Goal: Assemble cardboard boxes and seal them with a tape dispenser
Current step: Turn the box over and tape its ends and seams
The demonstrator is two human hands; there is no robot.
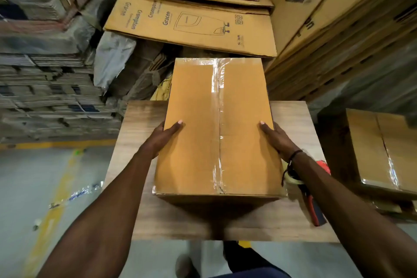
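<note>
Cardboard box (194,128), sealed along its top centre seam with a strip of clear tape (218,119), sat on a small wooden table (144,124) and reached past the table's far edge. Clear tape also wrapped over the box's near and far top edges. The person's left hand (161,137) clasped the box's left side, thumb lying flat on the top face and the fingers out of sight down the side wall. The right hand (276,136) mirrored it on the right side, thumb on the top face, fingers hidden down the wall; a dark cord bracelet (293,157) circled that wrist. Both forearms stretched forward from the near edge of the view. A red and dark tape dispenser (312,201) lay on the table's right part, just beside the box and partly hidden under the right forearm. To the right of the table, a second taped box (381,149) sat lower down. Beyond the table, flattened printed cartons (191,25) lay in a stack, with tall piles of flat cardboard (45,88) on the far left and more on the far right. A grey floor with a yellow line (52,205) showed on the near left, with a scrap of clear film (83,192) lying on it.
</note>
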